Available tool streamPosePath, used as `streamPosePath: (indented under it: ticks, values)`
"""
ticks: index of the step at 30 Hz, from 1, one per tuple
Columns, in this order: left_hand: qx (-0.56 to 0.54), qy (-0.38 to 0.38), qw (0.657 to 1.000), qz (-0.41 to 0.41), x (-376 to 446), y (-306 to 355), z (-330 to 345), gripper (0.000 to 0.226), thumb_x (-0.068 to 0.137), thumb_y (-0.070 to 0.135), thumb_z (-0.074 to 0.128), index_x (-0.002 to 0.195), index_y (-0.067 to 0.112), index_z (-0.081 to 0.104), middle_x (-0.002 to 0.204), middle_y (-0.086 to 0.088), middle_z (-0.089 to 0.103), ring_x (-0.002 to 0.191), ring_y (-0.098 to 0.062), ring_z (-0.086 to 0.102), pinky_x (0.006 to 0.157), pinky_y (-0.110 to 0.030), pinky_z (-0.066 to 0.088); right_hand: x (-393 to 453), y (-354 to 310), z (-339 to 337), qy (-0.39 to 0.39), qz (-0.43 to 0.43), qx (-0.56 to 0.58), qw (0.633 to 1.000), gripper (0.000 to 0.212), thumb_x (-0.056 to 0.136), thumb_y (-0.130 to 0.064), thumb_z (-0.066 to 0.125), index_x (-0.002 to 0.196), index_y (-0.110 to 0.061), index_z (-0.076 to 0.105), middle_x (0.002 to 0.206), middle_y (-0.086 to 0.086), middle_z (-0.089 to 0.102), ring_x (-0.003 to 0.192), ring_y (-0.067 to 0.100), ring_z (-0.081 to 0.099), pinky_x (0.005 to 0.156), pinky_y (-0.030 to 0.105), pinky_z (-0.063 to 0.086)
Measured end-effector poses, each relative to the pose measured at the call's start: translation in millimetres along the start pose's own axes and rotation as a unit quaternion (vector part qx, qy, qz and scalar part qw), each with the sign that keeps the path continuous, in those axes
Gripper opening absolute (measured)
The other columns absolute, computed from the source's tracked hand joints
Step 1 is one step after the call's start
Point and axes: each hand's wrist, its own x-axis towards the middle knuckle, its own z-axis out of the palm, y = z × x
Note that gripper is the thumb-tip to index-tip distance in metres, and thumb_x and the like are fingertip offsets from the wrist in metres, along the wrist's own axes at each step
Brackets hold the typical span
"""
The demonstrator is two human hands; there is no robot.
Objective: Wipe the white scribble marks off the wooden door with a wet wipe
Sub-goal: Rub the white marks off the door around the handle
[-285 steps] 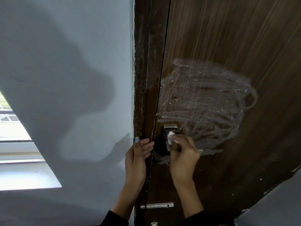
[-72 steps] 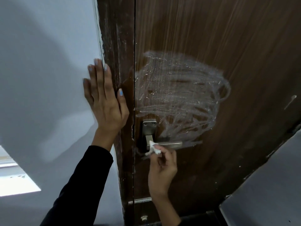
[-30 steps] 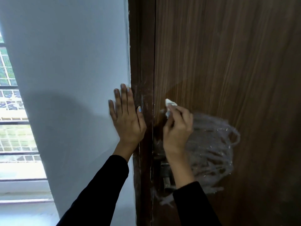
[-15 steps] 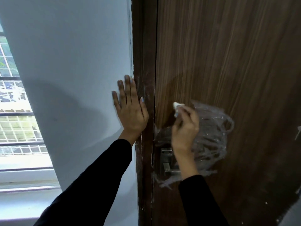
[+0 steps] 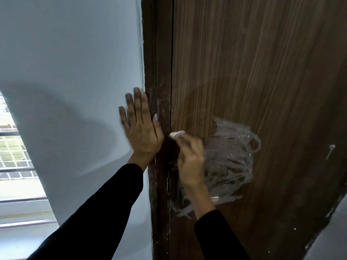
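Note:
The wooden door fills the right half of the view. A patch of white scribble marks covers its middle, with a cleaner darker area left of it near the door's edge. My right hand is pressed to the door at the scribble's left side, blurred by motion, shut on a small white wet wipe that sticks out above my fingers. My left hand lies flat and open on the pale wall beside the dark door frame. My right forearm hides most of the door handle.
A pale blue wall takes up the left side. A window with a metal grille is at the lower left. A small white streak marks the door further right. Grey wall shows at the bottom right corner.
My right hand with the wipe has slid left and down toward the door's edge, and the scribble's upper left part has been wiped away. My left hand stays flat on the wall.

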Motion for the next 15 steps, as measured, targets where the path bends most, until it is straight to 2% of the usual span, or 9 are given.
streamPosePath:
  ticks: [2, 4, 6, 9, 11, 13, 15]
  values:
    - [0.0, 0.002, 1.0, -0.001, 0.4, 0.1, 0.5, 0.062, 0.095, 0.029, 0.031, 0.151, 0.007, 0.015, 0.158, -0.014, 0.022, 0.148, -0.029, 0.013, 0.121, -0.044, 0.003, -32.2, -1.4, 4.0, -0.09, -0.073, -0.002, 0.993, 0.031, 0.085, -0.004, 0.045, 0.107, -0.001, 0.067, 0.107, 0.013, 0.066, 0.1, 0.018, 0.054, 0.09, 0.029, 0.05]
    - [0.0, 0.001, 1.0, -0.003, -0.2, 0.4, 0.0, 0.062, 0.095, 0.029, 0.03, 0.151, 0.007, 0.015, 0.158, -0.014, 0.022, 0.148, -0.029, 0.014, 0.12, -0.044, 0.002, -50.6, 9.7, -5.8, -0.146, -0.104, 0.004, 0.984, 0.032, 0.083, -0.005, 0.045, 0.103, -0.003, 0.069, 0.102, 0.01, 0.068, 0.095, 0.021, 0.061, 0.083, 0.032, 0.054]
    - [0.004, 0.0, 1.0, -0.004, -0.2, 1.5, -0.6, 0.062, 0.095, 0.029, 0.03, 0.151, 0.008, 0.016, 0.158, -0.014, 0.022, 0.148, -0.029, 0.013, 0.12, -0.044, 0.002, -43.9, 25.8, -18.9, -0.117, -0.084, -0.029, 0.989, 0.028, 0.081, -0.004, 0.05, 0.103, -0.004, 0.068, 0.101, 0.011, 0.067, 0.091, 0.023, 0.063, 0.083, 0.031, 0.054]
    - [0.01, 0.0, 1.0, -0.008, -0.7, 1.9, -0.5, 0.061, 0.096, 0.029, 0.031, 0.151, 0.008, 0.017, 0.158, -0.013, 0.022, 0.148, -0.028, 0.013, 0.12, -0.043, 0.002, -13.1, 39.0, -28.4, -0.005, 0.03, -0.027, 0.999, 0.033, 0.072, 0.011, 0.065, 0.102, -0.002, 0.068, 0.102, 0.014, 0.064, 0.094, 0.023, 0.058, 0.088, 0.026, 0.045]
    - [0.012, 0.002, 1.0, -0.011, -1.4, 2.5, 0.1, 0.06, 0.096, 0.03, 0.03, 0.151, 0.009, 0.017, 0.158, -0.013, 0.022, 0.148, -0.028, 0.014, 0.12, -0.043, 0.003, -4.7, 29.8, -21.4, 0.0, 0.033, -0.019, 0.999, 0.034, 0.075, 0.01, 0.061, 0.105, -0.003, 0.067, 0.107, 0.012, 0.063, 0.099, 0.02, 0.054, 0.091, 0.022, 0.042]
    - [0.008, -0.002, 1.0, -0.011, -2.2, 1.9, -0.4, 0.06, 0.097, 0.029, 0.028, 0.151, 0.009, 0.016, 0.158, -0.013, 0.021, 0.148, -0.028, 0.013, 0.12, -0.045, 0.004, -17.8, 19.9, -10.6, -0.086, -0.053, 0.001, 0.995, 0.031, 0.083, 0.001, 0.05, 0.109, -0.006, 0.065, 0.11, 0.01, 0.063, 0.102, 0.018, 0.053, 0.094, 0.023, 0.042]
    - [0.005, -0.005, 1.0, -0.007, -4.9, 1.3, -2.5, 0.059, 0.097, 0.029, 0.027, 0.151, 0.007, 0.016, 0.158, -0.014, 0.021, 0.148, -0.028, 0.013, 0.12, -0.046, 0.005, -43.8, 20.9, -6.7, -0.188, -0.158, 0.018, 0.969, 0.026, 0.085, -0.004, 0.048, 0.101, -0.005, 0.069, 0.104, 0.009, 0.066, 0.097, 0.02, 0.059, 0.087, 0.031, 0.051]
